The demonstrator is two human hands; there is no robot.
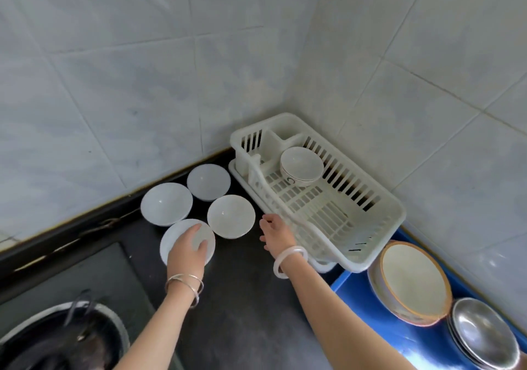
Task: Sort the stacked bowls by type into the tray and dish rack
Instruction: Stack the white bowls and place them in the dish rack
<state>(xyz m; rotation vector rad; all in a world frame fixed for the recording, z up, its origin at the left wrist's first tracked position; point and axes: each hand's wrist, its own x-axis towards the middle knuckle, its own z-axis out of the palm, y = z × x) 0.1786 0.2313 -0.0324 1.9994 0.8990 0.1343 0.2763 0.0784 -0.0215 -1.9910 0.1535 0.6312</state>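
Head view: left grip (186, 251) lies released over the nearest white bowl (171, 244), 1 of 4 on the worktop (242, 298). Right grip (275, 234) slack, holding nothing, beside the dish rack (399, 215).

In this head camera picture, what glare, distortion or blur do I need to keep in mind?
Head view: the wide lens bends the seams of the wall tiles; head view: small glare spots sit inside the white bowls, and a bright sheen lies on the steel bowl; head view: the whole picture is slightly soft, and the pot at lower left is dark.
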